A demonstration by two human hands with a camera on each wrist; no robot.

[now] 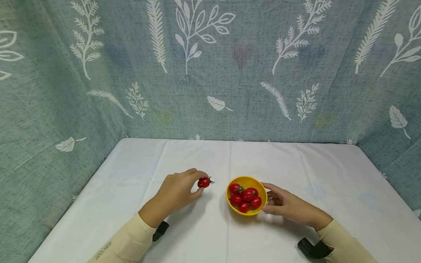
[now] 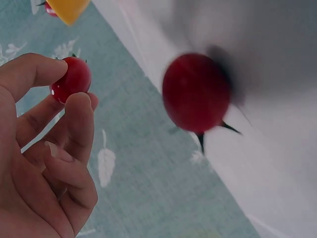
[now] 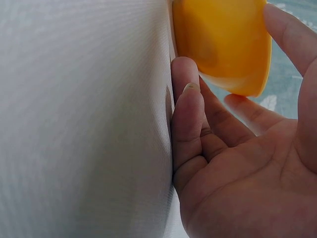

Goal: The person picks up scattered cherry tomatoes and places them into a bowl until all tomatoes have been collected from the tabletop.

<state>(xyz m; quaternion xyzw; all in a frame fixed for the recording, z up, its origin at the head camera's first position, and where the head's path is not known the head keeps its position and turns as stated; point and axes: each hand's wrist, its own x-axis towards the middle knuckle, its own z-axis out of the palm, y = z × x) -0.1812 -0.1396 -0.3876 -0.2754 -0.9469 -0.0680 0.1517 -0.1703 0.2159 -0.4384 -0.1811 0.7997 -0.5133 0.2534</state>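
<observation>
My left hand [image 1: 181,188] pinches a small red cherry tomato [image 1: 204,182] between thumb and fingertips, to the left of the yellow bowl [image 1: 246,214]. Green sepals stick out from the tomato's side. In the left wrist view, the pinched tomato [image 2: 75,79] shows between thumb and fingers of the left hand [image 2: 54,144]. Several cherry tomatoes [image 1: 247,195] lie inside the bowl. From the right, my right hand [image 1: 289,206] holds the bowl, thumb at its near rim and index finger at its far rim. Its lower fingers [image 3: 185,114] curl beside the bowl's base [image 3: 218,44].
Another cherry tomato [image 2: 197,92] lies on the white tablecloth close to the left wrist camera, hidden in the head view. Behind the white-covered table [image 1: 263,157] hangs a green-blue leaf-patterned curtain [image 1: 210,84]. Dark wrist straps [image 1: 314,249] show below the sleeves.
</observation>
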